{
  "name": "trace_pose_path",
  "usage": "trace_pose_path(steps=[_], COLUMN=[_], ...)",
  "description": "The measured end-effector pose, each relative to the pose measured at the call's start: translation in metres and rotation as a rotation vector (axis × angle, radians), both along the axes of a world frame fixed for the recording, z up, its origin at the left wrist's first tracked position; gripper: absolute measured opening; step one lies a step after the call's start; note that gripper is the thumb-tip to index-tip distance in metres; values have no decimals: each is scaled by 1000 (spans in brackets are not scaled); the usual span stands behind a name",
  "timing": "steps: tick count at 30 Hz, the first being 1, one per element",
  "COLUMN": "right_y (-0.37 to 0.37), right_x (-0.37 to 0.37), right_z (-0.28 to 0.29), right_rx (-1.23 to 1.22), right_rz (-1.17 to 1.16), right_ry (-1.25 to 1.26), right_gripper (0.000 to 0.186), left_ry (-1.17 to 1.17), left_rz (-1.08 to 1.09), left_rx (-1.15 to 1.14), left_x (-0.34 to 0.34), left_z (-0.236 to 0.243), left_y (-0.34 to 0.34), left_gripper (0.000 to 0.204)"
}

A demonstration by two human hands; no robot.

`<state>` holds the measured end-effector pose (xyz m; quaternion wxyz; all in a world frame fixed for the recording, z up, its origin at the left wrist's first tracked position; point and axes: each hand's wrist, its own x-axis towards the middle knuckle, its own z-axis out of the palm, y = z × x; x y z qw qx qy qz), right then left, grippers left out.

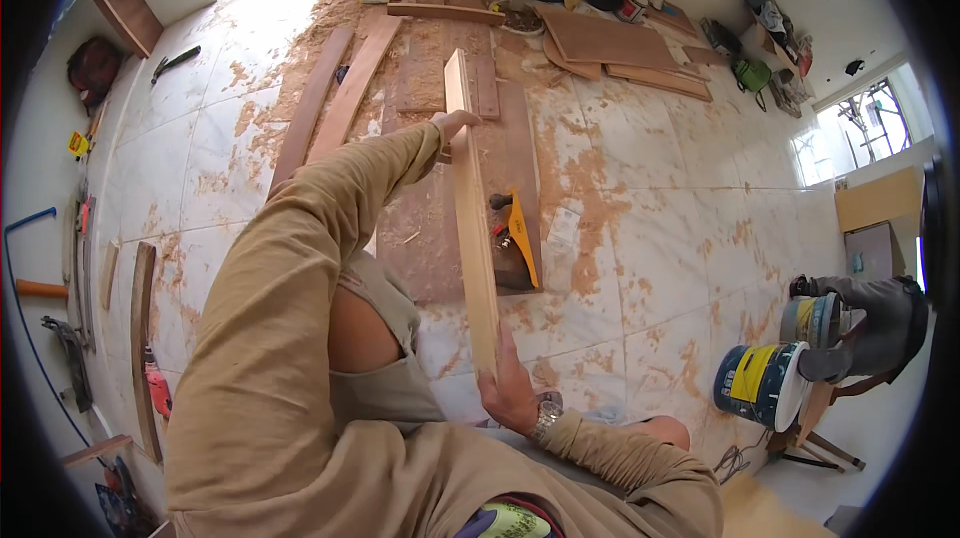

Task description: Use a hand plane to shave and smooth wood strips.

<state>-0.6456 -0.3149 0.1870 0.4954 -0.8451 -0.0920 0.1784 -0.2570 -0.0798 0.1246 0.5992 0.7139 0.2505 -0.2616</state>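
A long, pale wooden plank with a grooved edge stretches away from me, held above the floor between my hands. My left hand is closed round its far part. Near the close end, my right hand, with a metal watch at the wrist, grips the same plank. Just right of it, a yellow and black tool, which looks like a hand plane, lies on a wide brown board on the floor.
Long brown boards lie at the far left, among wood shavings on white tiles. Flat panels are stacked at the far right. A dark bucket stands at right. Tools, including a hammer and a blue bar, lie left.
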Motion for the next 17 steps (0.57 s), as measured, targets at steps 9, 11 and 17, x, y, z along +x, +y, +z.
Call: trace_pose_path(steps=[9,11,17], right_y=[-54,-42,3], right_x=[2,0,-21], right_z=[-45,-60,-102], right_rx=[376,95,-291], right_rz=[-26,114,117], right_ry=[953,798,156], right_gripper=[90,98,95], left_ry=[-257,-469,-205], left_rz=[284,138,-7], left_rx=[-254,291,284], left_x=[-95,-107,-128], left_z=[-75,-77,-85], left_y=[-31,-35,-33], left_gripper=[57,68,84])
